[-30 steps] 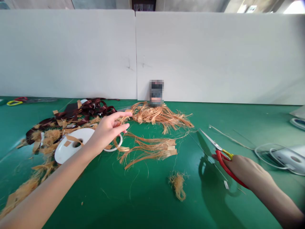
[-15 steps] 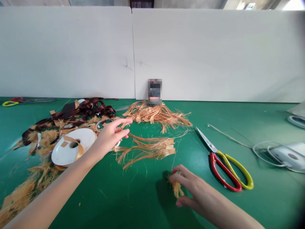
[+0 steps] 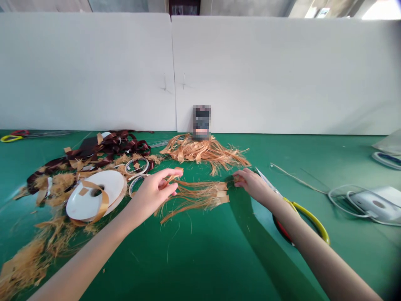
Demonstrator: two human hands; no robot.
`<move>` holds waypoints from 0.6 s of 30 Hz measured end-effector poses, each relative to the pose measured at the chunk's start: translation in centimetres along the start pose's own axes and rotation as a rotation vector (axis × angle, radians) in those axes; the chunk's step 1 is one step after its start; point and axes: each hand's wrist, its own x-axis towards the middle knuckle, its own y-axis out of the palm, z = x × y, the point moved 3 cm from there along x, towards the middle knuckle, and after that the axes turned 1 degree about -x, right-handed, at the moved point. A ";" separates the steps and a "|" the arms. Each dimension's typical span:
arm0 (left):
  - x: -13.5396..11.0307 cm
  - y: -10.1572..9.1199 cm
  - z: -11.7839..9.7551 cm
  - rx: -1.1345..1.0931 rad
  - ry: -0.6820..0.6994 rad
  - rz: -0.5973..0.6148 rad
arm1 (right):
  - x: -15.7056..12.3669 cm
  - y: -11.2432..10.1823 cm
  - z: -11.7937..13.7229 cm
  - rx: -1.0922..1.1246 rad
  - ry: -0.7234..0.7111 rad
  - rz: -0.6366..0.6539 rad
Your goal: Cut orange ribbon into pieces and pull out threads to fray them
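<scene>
My left hand (image 3: 156,193) pinches the left end of a bundle of tan shredded ribbon strips (image 3: 197,196) lying on the green table. My right hand (image 3: 253,184) is closed on a small tuft of tan fibres at the right end of that bundle. Red and yellow scissors (image 3: 300,213) lie just right of my right forearm, partly hidden by it. A larger pile of tan strips (image 3: 205,151) lies behind the bundle.
A white spool with gold ribbon (image 3: 94,198) sits at the left among dark brown ribbon (image 3: 109,146) and tan scraps (image 3: 21,263). Small tape rings (image 3: 137,166) lie beside it. White devices with cable (image 3: 372,202) are at the right. A white partition (image 3: 250,75) backs the table.
My right hand let go of the scissors, picked the small tuft off the table near me and carried it up to the bundle. My left hand closed onto the bundle's left end.
</scene>
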 end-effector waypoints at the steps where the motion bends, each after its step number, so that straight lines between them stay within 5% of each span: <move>1: 0.0 0.2 0.1 -0.003 0.012 0.011 | 0.3 0.4 0.0 0.002 -0.001 0.012; 6: 0.5 1.0 0.9 -0.035 0.086 0.059 | -1.6 0.5 0.3 0.032 -0.007 0.157; 11: 1.0 2.4 2.1 -0.060 0.066 0.090 | -5.3 -3.1 1.9 0.249 -0.142 0.358; 14: 0.9 3.9 1.4 0.073 0.155 0.130 | -6.0 -6.3 2.2 0.577 -0.102 0.170; 18: 0.2 5.8 -1.1 0.486 0.431 0.122 | -5.8 -10.0 2.5 0.774 0.021 -0.328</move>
